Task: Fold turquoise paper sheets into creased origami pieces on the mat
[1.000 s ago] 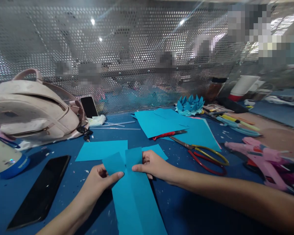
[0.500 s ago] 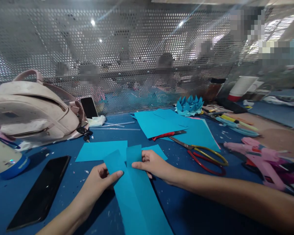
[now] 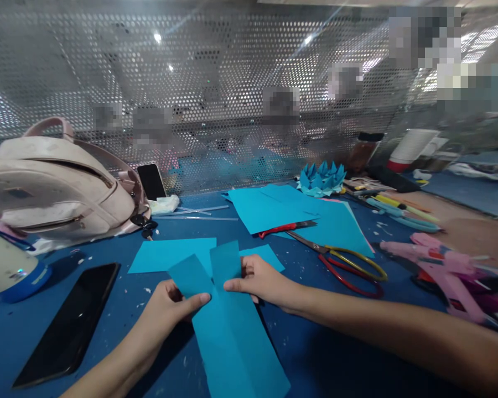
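Note:
A long sheet of blue paper (image 3: 232, 337) with a lengthwise crease is split at its far end into two flaps. My left hand (image 3: 172, 307) pinches the left flap between thumb and fingers. On the other side, my right hand (image 3: 257, 279) grips the right flap the same way; its fingertips are partly behind the paper. The tear or cut between the flaps ends near my thumbs. Just beyond, a flat blue paper piece (image 3: 166, 255) lies on the table, with a smaller blue paper piece (image 3: 269, 257) beside my right hand.
Scissors with red and yellow handles (image 3: 352, 271) and a pink glue gun (image 3: 440, 265) lie to the right. Behind are stacked blue sheets (image 3: 269, 207) and a folded paper lotus (image 3: 321, 179). A black phone (image 3: 68, 326) and a pink backpack (image 3: 62, 182) are left.
The two flaps have spread further apart at their tips, and the gap between them reaches a little nearer me. Both hands still hold the paper in nearly the same place.

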Tool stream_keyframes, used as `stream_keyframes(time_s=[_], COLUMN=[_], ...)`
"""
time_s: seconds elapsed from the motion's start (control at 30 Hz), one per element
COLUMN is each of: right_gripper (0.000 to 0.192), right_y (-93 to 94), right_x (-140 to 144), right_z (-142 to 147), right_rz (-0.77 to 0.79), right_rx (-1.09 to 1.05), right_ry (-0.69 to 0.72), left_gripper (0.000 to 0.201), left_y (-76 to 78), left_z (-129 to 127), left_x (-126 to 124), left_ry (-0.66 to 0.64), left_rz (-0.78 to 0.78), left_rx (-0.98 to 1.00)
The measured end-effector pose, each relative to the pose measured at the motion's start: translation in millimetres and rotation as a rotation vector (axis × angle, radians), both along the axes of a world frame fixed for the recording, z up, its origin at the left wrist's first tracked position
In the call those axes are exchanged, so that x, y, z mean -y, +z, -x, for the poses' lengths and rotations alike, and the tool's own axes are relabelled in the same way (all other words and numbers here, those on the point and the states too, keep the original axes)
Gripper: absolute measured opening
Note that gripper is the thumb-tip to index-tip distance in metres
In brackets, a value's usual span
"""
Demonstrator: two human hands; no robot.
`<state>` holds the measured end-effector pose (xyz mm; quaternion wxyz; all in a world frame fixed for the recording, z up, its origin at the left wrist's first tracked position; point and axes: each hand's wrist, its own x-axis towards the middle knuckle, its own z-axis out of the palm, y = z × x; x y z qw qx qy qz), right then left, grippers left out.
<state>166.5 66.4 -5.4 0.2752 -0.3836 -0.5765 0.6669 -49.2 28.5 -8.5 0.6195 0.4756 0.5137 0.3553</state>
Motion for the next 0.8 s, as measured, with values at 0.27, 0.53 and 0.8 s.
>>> stream_keyframes(time_s=[0.27,0.53,0.8], right_gripper=[0.043,0.048,0.038], right_y=[-1.3,0.7,3.7], right_x=[-0.6,0.1,0.3], right_z=[-0.1,-0.5,-1.0], right_rz=[-0.011,-0.001,-0.009], right_rx=[-0.032,-0.048,0.023], right_ry=[-0.008,-0.014,0.048], left_gripper=[0.034,0.033,0.036], left_y=[1.7,2.5,4.9], left_z=[-0.2,-0.2,-1.7], left_x=[0.7,0.0,-1.3], left_ry=[0.014,-0.089,-0.028], left_rz=[0.004,-0.01,-0.008], left_rx=[0.034,0.024,0.066])
